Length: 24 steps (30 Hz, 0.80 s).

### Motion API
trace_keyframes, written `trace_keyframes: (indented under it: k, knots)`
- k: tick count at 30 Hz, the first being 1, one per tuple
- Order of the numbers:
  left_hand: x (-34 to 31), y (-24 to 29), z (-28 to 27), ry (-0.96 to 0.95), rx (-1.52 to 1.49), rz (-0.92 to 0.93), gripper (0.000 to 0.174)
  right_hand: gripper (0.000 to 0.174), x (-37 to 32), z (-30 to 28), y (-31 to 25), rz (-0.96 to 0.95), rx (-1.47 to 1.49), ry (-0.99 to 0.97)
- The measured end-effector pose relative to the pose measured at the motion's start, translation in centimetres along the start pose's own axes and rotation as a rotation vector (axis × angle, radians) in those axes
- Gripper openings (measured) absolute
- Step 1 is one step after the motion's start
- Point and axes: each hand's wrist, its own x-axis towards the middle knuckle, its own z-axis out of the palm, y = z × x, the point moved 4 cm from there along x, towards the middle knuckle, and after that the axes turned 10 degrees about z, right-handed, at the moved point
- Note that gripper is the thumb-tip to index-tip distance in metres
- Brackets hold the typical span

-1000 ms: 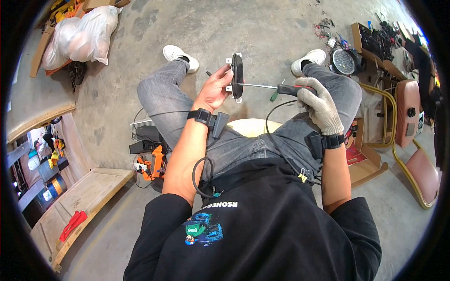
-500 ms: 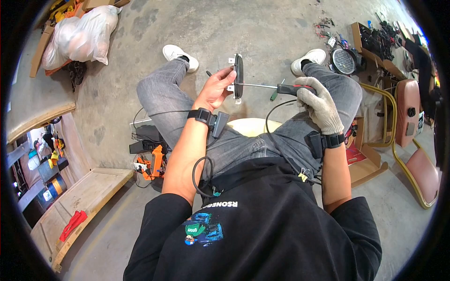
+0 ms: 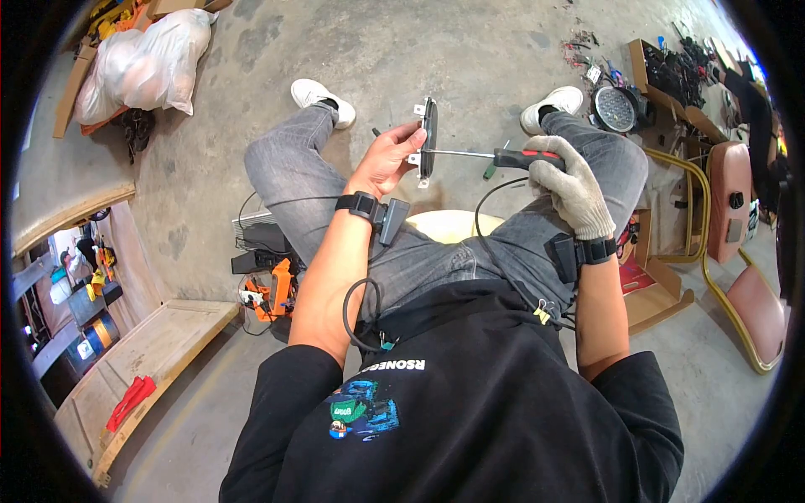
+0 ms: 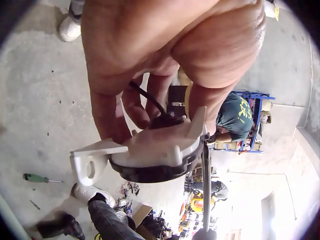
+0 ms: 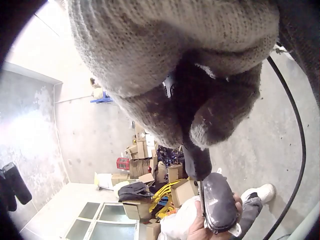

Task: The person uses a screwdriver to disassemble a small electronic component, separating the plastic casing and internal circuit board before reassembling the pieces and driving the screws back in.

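Note:
My bare left hand (image 3: 387, 159) grips an oval unit (image 4: 155, 150) with a white plastic back, a dark front rim and white slotted mounting tabs. A black cable (image 4: 147, 97) leaves its back between the fingers. My right hand (image 3: 573, 186), in a knitted glove, holds a screwdriver (image 3: 520, 159) by its black and red handle. Its metal shaft points left, across to the unit. In the left wrist view the tip is at the seam between white back and dark rim, near my thumb. The right wrist view shows the unit's glossy dark face (image 5: 220, 200).
A green-handled screwdriver (image 4: 36, 178) lies on the concrete floor between my legs. At right are a round lamp (image 3: 615, 111), an open cardboard box (image 3: 658, 293) and a gold-framed chair (image 3: 703, 201). White bags (image 3: 151, 67) stand at upper left; a wooden bench (image 3: 159, 344) is at lower left.
The oval unit has turned and tilted slightly in my left hand, its dark face looking narrower in the head view. The screwdriver stays against it, shifted a touch to the left.

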Motion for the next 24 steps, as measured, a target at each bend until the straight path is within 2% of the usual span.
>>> trace_keyframes:
  k: [5,8,10,11,13,17,19,20,24]
  knots:
    - [0.0,0.0,0.1,-0.012,-0.016,0.015,0.045,0.039,-0.3,0.2,-0.5,-0.027,-0.058,0.018]
    - [-0.1,0.0,0.2,-0.003,0.008,0.004,0.047,0.042,0.1,-0.1,-0.2,0.04,-0.032,0.019]
    - [0.0,-0.2,0.0,-0.005,0.008,-0.003,0.047,0.039,0.4,-0.1,0.4,0.156,0.051,0.002]
    - [0.1,-0.3,-0.1,-0.006,0.009,-0.008,0.047,0.039,0.3,0.0,0.4,0.156,0.051,0.001]
    - [0.1,-0.3,-0.2,-0.009,0.009,-0.01,0.047,0.041,-0.2,0.3,-0.2,0.029,-0.045,0.02]
    - [0.2,-0.6,-0.4,0.009,0.014,-0.014,0.046,0.044,-0.1,0.1,-0.3,0.024,-0.131,0.018]
    - [0.2,-0.4,-0.4,0.014,0.011,-0.017,0.046,0.049,0.8,-0.3,0.8,0.145,-0.058,-0.025]
    - [0.1,-0.3,-0.3,0.019,0.008,-0.019,0.045,0.049,0.8,-0.4,1.1,0.145,-0.057,-0.025]
    - [0.3,-0.5,-0.7,0.01,0.005,-0.004,0.043,0.045,-0.2,0.4,-0.2,0.022,-0.154,0.025]
